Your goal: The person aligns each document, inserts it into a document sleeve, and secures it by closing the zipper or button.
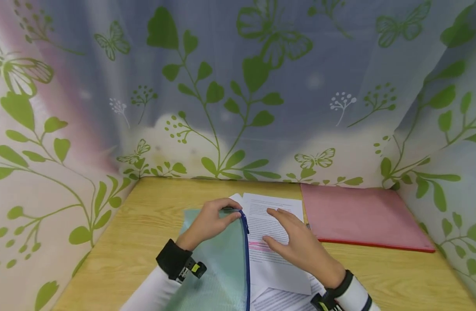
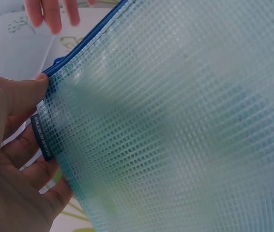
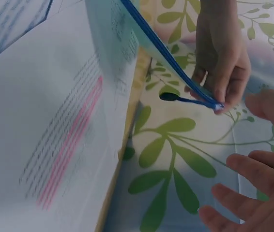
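Note:
My left hand (image 1: 213, 218) pinches the top corner of a pale green mesh zipper pouch (image 1: 218, 263) between thumb and fingers, at one end of its blue zipper edge. In the left wrist view a dark label shows on the pouch (image 2: 166, 125) by the fingers. A zipper pull (image 3: 168, 96) dangles near that corner in the right wrist view. My right hand (image 1: 298, 246) hovers over the printed sheets (image 1: 274, 224), fingers spread, holding nothing. The top sheet bears pink highlighted lines. The pouch hides part of the papers.
A pink folder (image 1: 362, 216) with a red edge lies at the back right of the wooden table (image 1: 144, 220). More printed sheets stick out beneath the top one near the front. A curtain (image 1: 230, 86) with leaf and butterfly prints hangs behind and at both sides.

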The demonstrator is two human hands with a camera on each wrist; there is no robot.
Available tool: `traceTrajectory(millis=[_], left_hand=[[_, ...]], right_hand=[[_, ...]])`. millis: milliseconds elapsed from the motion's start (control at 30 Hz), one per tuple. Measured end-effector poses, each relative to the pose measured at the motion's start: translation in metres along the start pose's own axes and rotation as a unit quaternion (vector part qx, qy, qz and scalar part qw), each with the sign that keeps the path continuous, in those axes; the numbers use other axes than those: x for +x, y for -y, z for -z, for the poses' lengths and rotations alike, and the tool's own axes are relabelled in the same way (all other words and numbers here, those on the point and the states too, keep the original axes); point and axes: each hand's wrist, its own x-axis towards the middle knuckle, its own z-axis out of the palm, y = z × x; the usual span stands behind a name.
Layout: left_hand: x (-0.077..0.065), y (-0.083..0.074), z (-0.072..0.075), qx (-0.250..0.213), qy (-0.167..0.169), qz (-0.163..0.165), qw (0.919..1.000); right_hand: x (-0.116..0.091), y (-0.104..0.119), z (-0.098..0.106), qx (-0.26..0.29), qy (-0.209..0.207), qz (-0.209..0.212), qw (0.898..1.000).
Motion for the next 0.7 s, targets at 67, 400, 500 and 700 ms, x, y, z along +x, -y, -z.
traceTrajectory(millis=[67, 400, 500, 700], left_hand=[[0.001, -0.001, -0.002, 0.001, -0.001, -0.001, 1.0000], [0.000, -0.003, -0.008, -0.014, 0.010, -0.003, 0.9998], [-0.002, -0.004, -0.010, -0.021, 0.018, -0.006, 0.9996], [-0.003, -0.005, -0.012, -0.022, 0.028, -0.012, 0.9993]], right_hand=[[0.008, 0.002, -0.008, 0.024, 0.000, -0.003, 1.000], [0.036, 0.004, -0.036, 0.074, -0.003, 0.021, 0.997], [0.039, 0.005, -0.040, 0.057, -0.008, 0.045, 0.997], [0.041, 0.006, -0.044, 0.027, -0.017, 0.067, 0.997]])
